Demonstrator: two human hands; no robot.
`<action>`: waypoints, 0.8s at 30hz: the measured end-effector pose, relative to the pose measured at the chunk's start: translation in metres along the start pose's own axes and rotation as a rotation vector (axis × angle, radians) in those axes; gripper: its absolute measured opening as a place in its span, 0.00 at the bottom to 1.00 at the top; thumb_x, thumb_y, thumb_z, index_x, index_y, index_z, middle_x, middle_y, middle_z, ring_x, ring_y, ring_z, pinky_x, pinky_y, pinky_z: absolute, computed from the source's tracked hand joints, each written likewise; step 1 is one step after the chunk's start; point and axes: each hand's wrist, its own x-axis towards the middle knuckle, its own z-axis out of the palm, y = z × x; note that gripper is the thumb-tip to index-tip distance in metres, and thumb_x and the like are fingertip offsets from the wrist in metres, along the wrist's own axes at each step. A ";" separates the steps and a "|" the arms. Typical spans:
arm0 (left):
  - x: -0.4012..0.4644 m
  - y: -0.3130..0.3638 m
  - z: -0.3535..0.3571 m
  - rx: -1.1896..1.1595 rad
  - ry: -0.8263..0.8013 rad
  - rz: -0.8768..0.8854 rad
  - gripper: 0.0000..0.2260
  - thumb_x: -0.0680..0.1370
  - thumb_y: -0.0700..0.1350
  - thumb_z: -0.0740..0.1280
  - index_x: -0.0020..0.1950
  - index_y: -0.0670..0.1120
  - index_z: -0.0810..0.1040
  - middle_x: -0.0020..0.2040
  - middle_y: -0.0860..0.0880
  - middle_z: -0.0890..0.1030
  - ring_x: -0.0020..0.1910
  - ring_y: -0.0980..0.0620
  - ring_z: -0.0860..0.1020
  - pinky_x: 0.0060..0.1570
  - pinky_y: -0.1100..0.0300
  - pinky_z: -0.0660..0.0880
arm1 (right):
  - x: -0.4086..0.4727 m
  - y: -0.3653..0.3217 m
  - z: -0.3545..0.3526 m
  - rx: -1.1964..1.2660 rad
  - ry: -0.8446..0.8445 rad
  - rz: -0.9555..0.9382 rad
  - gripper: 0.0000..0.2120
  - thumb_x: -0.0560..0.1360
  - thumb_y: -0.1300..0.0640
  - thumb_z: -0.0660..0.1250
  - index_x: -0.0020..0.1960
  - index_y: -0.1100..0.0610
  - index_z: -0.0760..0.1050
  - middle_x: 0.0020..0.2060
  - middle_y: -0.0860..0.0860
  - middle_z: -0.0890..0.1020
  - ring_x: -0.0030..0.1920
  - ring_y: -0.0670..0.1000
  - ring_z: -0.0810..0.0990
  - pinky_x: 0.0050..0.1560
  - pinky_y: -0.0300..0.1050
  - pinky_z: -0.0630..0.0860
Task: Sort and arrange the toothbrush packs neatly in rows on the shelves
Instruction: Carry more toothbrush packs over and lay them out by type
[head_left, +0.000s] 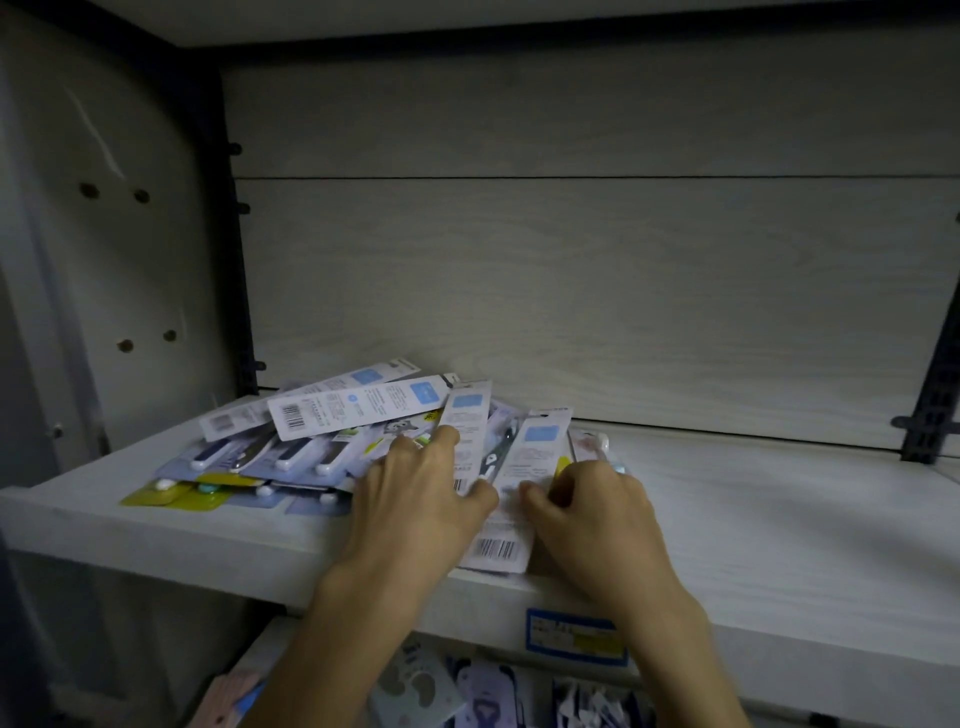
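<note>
Resting on the toothbrush packs (498, 467), left hand (421, 499) fingers spread flat, right hand (587, 514) fingers curled on one.

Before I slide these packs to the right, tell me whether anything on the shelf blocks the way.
Nothing visible blocks it. The pile of toothbrush packs sits at the shelf's left. Both the left hand and the right hand are already on packs at the pile's right edge. Beyond the right hand the shelf surface shows bare up to the dark bracket.

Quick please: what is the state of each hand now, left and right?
Left hand: open, fingers spread flat on the toothbrush packs.
Right hand: fingers curled, gripping the edge of a white pack.
</note>
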 end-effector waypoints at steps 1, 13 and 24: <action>0.001 0.001 -0.001 -0.016 0.000 -0.005 0.21 0.75 0.56 0.64 0.65 0.51 0.69 0.59 0.46 0.77 0.57 0.46 0.75 0.51 0.54 0.74 | 0.000 -0.001 -0.002 0.051 -0.003 -0.001 0.18 0.73 0.43 0.62 0.34 0.56 0.74 0.33 0.50 0.81 0.39 0.53 0.80 0.41 0.53 0.78; 0.011 -0.025 -0.020 -0.203 0.112 -0.019 0.08 0.80 0.45 0.56 0.45 0.43 0.71 0.35 0.45 0.74 0.39 0.44 0.71 0.37 0.53 0.64 | 0.001 -0.026 -0.011 0.392 0.029 0.100 0.13 0.77 0.48 0.59 0.43 0.57 0.70 0.37 0.52 0.79 0.40 0.53 0.79 0.42 0.54 0.77; 0.006 -0.054 -0.046 -0.771 0.061 -0.076 0.11 0.82 0.41 0.54 0.47 0.40 0.74 0.42 0.47 0.80 0.30 0.53 0.82 0.32 0.60 0.79 | -0.012 -0.057 -0.017 1.341 -0.100 0.342 0.19 0.79 0.54 0.62 0.59 0.70 0.71 0.43 0.65 0.81 0.38 0.58 0.82 0.34 0.49 0.78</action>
